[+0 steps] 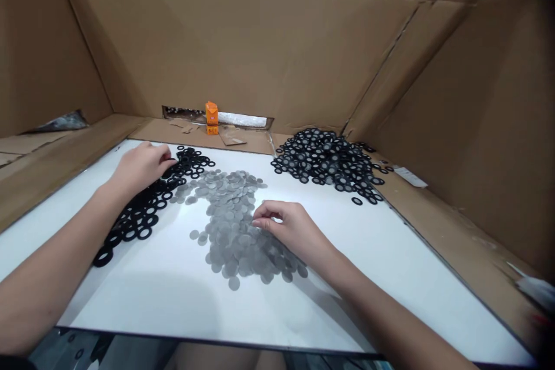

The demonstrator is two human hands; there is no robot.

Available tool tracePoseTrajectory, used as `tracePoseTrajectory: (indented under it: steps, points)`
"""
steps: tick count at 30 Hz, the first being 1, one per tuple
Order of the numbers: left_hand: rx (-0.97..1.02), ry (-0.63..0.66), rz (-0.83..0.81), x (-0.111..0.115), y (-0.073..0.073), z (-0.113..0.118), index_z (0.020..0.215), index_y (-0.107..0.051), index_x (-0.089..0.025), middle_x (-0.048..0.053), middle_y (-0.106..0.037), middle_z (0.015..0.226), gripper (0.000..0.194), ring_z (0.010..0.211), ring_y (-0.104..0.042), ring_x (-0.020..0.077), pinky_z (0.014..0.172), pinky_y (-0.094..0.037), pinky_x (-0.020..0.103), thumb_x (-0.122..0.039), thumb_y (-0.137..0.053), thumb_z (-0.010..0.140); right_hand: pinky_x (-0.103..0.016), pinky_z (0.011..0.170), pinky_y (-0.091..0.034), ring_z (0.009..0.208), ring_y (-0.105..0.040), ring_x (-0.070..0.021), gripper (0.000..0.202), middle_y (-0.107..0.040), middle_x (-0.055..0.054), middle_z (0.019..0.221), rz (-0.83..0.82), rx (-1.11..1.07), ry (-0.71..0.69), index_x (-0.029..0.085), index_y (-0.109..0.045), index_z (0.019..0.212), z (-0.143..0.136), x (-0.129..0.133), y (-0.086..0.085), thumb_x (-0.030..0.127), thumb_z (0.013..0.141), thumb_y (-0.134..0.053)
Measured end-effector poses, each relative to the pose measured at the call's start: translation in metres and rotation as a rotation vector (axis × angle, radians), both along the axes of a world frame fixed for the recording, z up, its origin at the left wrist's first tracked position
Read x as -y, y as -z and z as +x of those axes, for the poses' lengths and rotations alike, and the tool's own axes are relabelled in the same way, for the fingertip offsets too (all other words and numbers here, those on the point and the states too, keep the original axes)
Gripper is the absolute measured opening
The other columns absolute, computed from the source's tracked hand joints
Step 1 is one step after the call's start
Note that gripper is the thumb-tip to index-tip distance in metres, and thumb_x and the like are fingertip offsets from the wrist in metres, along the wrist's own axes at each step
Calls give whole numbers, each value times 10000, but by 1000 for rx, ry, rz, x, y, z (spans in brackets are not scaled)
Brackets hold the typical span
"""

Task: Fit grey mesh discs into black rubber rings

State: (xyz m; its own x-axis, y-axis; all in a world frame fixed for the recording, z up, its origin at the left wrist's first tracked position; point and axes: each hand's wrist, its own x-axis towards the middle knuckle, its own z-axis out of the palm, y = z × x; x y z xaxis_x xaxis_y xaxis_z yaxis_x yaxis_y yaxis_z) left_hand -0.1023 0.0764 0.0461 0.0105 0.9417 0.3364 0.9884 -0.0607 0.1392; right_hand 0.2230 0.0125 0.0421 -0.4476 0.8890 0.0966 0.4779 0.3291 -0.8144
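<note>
Black rings [139,208] lie in a long pile on the left of the white board [173,295]. My left hand [145,166] is over the far part of that pile, fingers closed; whatever they pinch is too small to make out. Thin grey discs [234,231] are heaped in the middle. At the right edge of the discs is my right hand [286,222], thumb and index finger pressed together, and what is between the tips cannot be made out. A heap of black rings with grey centres [329,162] sits at the back right.
Tall cardboard walls [217,40] stand behind and on both sides. An orange box [211,113] is by a slot in the back wall. A white paper slip [411,177] lies on the cardboard at the right. A white item [537,289] is at the far right.
</note>
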Motion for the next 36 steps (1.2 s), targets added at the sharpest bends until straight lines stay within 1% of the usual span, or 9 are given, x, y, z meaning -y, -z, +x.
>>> tracePoseTrajectory:
  steps: [3,6,10,14,19,26,29,32,36]
  points:
    - [445,266,-119,15,3,43,810,-577,-193,33,-630,749,304,708,-589,194,644,-424,283,-492,-527,835,-270,709,-440,771,-615,-171,102,-690,-11,783,-31,-97,7,201,-694,747,-5,1,4,267,802,-639]
    - [721,516,-310,35,13,88,719,-553,-174,0,-605,679,308,638,-563,145,590,-421,242,-469,-588,800,-261,663,-445,733,-606,-164,137,-685,-15,779,-75,-177,16,198,-709,762,-9,3,9,330,781,-680]
    - [1057,545,-529,55,28,121,716,-509,-175,-38,-575,579,259,552,-557,112,520,-398,204,-387,-651,759,-247,548,-384,601,-529,-132,192,-632,-9,671,-117,-152,45,181,-711,713,-13,4,12,371,746,-713]
    - [1237,586,-595,59,35,123,706,-482,-174,-27,-619,564,243,543,-569,100,515,-393,188,-330,-663,751,-243,531,-360,584,-503,-123,193,-615,-7,648,-137,-132,78,174,-681,667,-13,5,11,351,735,-720]
    - [1289,602,-634,61,32,122,713,-481,-173,-11,-665,601,188,581,-596,106,552,-410,198,-248,-651,739,-244,563,-386,635,-542,-135,212,-644,-13,699,-114,-108,83,181,-655,702,-8,6,11,377,780,-681]
    - [1310,586,-598,68,31,129,678,-477,-169,-38,-617,595,197,581,-579,105,544,-391,202,-188,-673,679,-266,600,-419,655,-564,-151,219,-645,-6,721,4,-18,125,196,-616,781,-5,2,13,400,779,-695]
    - [1316,614,-589,70,31,131,680,-481,-170,-45,-607,603,195,605,-585,110,568,-402,208,-182,-675,681,-281,644,-444,718,-596,-168,246,-662,-19,792,-79,-111,57,202,-637,896,-4,-1,15,407,776,-703]
    - [1267,617,-545,71,32,131,683,-483,-174,-42,-608,625,174,630,-577,114,587,-402,214,-197,-651,720,-277,629,-430,700,-590,-163,245,-652,-30,762,-170,-172,34,182,-631,772,-5,-1,16,420,790,-687]
    - [1041,692,-471,72,33,129,675,-490,-179,-22,-628,681,201,673,-560,123,622,-397,226,-277,-553,839,-259,573,-393,630,-562,-145,306,-616,-6,670,-278,-240,18,188,-571,704,-8,-1,16,453,765,-709]
